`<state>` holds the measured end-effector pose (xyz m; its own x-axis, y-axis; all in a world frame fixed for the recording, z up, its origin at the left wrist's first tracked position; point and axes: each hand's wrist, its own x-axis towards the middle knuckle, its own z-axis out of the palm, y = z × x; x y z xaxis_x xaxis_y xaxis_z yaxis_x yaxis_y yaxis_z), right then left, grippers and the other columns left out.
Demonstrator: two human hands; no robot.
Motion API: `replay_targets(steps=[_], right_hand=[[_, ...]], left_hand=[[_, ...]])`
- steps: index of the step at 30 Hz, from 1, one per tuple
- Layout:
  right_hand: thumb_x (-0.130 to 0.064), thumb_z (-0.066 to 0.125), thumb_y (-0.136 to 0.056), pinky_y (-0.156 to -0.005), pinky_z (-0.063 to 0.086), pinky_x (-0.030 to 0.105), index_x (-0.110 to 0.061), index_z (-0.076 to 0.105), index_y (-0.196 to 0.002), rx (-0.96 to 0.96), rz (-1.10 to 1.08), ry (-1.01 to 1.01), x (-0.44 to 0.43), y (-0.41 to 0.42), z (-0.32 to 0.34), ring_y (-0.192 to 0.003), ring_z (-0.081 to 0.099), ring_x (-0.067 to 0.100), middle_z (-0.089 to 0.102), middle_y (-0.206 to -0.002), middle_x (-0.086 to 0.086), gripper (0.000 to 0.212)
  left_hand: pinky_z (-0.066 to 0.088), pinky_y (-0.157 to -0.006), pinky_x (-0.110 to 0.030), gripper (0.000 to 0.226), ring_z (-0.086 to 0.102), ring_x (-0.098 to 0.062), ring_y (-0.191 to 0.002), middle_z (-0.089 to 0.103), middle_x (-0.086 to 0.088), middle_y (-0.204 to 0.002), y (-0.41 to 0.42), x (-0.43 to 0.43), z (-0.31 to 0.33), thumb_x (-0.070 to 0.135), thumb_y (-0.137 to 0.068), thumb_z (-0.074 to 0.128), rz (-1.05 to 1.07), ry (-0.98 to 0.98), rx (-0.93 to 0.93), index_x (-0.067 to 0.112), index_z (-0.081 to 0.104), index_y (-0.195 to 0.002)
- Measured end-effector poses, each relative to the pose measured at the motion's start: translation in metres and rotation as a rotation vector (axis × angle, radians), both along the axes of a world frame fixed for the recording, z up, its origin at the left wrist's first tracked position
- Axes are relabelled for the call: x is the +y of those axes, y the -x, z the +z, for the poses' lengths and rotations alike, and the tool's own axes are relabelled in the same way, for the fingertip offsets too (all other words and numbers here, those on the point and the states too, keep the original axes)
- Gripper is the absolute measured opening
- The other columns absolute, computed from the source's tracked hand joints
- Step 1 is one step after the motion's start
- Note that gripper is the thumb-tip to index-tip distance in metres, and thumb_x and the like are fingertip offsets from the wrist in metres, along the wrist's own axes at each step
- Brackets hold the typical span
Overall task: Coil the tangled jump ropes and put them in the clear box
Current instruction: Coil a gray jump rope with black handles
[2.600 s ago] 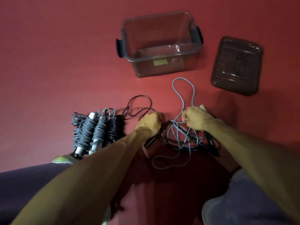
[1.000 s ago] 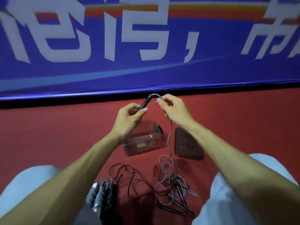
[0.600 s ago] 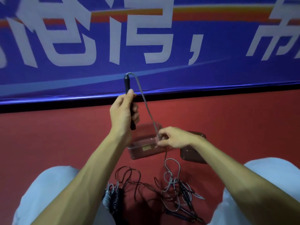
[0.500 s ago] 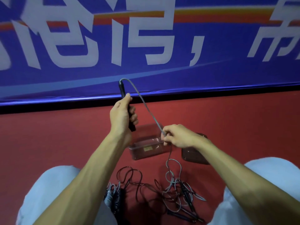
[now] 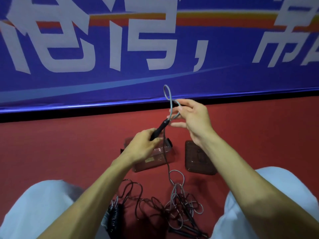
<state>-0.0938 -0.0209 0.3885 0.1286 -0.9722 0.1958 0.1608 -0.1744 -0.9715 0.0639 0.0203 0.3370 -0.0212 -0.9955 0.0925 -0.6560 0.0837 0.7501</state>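
Note:
My left hand (image 5: 143, 144) grips the black handle (image 5: 159, 128) of a grey jump rope, tilted up to the right. Its grey cord (image 5: 167, 95) makes a small loop above the handle and runs back into my right hand (image 5: 192, 118), which pinches it at the fingertips, other fingers spread. From there the cord hangs down to the tangled ropes (image 5: 179, 204) on the red floor between my knees. The clear box (image 5: 156, 158) stands behind, partly hidden by my left hand. Coiled ropes (image 5: 114, 217) lie at the lower left.
The box's dark lid (image 5: 198, 158) lies flat to the right of the box. A blue banner (image 5: 155, 49) with white characters runs along the wall behind. My knees in pale trousers (image 5: 34, 207) flank the tangle.
The view tilted up from the floor. My left hand lifted the black handle, then lowered and tilted it. My right hand rose from near the box, folding the cord into a loop above the handle.

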Motion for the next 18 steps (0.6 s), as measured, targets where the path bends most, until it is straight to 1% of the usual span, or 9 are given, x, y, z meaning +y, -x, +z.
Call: replay_targets(steps=[3,4,6,8,9,11,14,16,18], right_hand=[[0.004,0.04,-0.099,-0.057,0.058,0.034,-0.004,0.057,-0.107,-0.28,0.057,-0.083,-0.002,0.006,0.008,-0.064,0.069,0.019,0.066,-0.08,0.011,0.02],[0.005,0.04,-0.099,-0.057,0.057,0.032,-0.006,0.057,-0.105,-0.37,0.077,-0.114,-0.002,0.009,0.009,-0.064,0.069,0.018,0.066,-0.078,0.011,0.02],[0.005,0.04,-0.099,-0.056,0.057,0.03,-0.005,0.056,-0.105,-0.493,0.104,-0.163,-0.004,0.013,0.01,-0.065,0.07,0.018,0.067,-0.077,0.01,0.02],[0.005,0.039,-0.099,-0.056,0.057,0.029,-0.001,0.054,-0.11,-0.55,0.108,-0.194,-0.004,0.014,0.008,-0.066,0.071,0.017,0.066,-0.079,0.01,0.02],[0.005,0.039,-0.099,-0.056,0.057,0.027,0.001,0.053,-0.113,-0.561,0.092,-0.205,-0.005,0.014,0.006,-0.066,0.071,0.017,0.065,-0.081,0.012,0.02],[0.005,0.039,-0.099,-0.056,0.057,0.026,0.005,0.05,-0.118,-0.535,0.03,-0.216,-0.007,0.014,0.003,-0.063,0.071,0.017,0.063,-0.083,0.015,0.022],[-0.005,0.042,-0.101,-0.062,0.06,0.03,0.005,0.05,-0.12,-0.375,-0.009,-0.225,-0.007,0.012,-0.003,-0.067,0.07,0.021,0.066,-0.088,0.017,0.023],[-0.017,0.042,-0.103,-0.065,0.06,0.036,0.001,0.051,-0.12,-0.231,0.018,-0.233,-0.002,0.007,-0.008,-0.073,0.069,0.025,0.067,-0.091,0.016,0.026],[-0.023,0.04,-0.104,-0.061,0.059,0.035,-0.004,0.051,-0.12,-0.035,0.031,-0.22,0.003,0.0,-0.013,-0.071,0.067,0.024,0.067,-0.09,0.012,0.026]], left_hand=[[0.047,-0.089,-0.026,0.021,0.062,-0.007,-0.097,0.069,0.006,-0.106,0.005,0.004,0.003,0.022,-0.096,0.06,-0.129,-0.001,0.119,0.017,0.066,-0.115],[0.048,-0.09,-0.027,0.018,0.063,-0.006,-0.096,0.07,0.006,-0.105,0.007,0.006,0.004,0.022,-0.095,0.061,-0.157,0.003,0.134,0.018,0.067,-0.112],[0.052,-0.081,-0.035,0.006,0.062,-0.008,-0.08,0.071,0.007,-0.086,0.011,0.008,0.004,0.023,-0.094,0.063,-0.159,0.037,0.138,0.02,0.067,-0.093],[0.053,-0.078,-0.039,0.013,0.063,-0.012,-0.072,0.072,0.002,-0.075,0.013,0.009,0.005,0.022,-0.093,0.063,-0.104,0.079,0.198,0.016,0.065,-0.082],[0.054,-0.077,-0.039,0.014,0.066,-0.014,-0.072,0.073,0.0,-0.074,0.014,0.01,0.007,0.019,-0.094,0.063,-0.067,0.084,0.281,0.014,0.065,-0.08],[0.058,-0.069,-0.034,0.014,0.069,-0.018,-0.067,0.072,-0.005,-0.071,0.016,0.013,0.013,0.011,-0.094,0.06,-0.003,0.077,0.528,0.009,0.062,-0.081],[0.058,-0.06,-0.031,0.007,0.07,-0.023,-0.062,0.07,-0.01,-0.068,0.014,0.016,0.023,0.009,-0.095,0.057,0.075,0.049,0.848,0.006,0.057,-0.088],[0.059,-0.063,-0.033,0.009,0.072,-0.028,-0.066,0.069,-0.01,-0.069,0.01,0.015,0.027,0.013,-0.096,0.057,0.115,0.044,0.991,0.006,0.056,-0.09],[0.061,-0.068,-0.038,0.011,0.073,-0.031,-0.071,0.069,-0.01,-0.07,0.004,0.014,0.032,0.016,-0.096,0.056,0.161,0.049,1.118,0.006,0.056,-0.09]])
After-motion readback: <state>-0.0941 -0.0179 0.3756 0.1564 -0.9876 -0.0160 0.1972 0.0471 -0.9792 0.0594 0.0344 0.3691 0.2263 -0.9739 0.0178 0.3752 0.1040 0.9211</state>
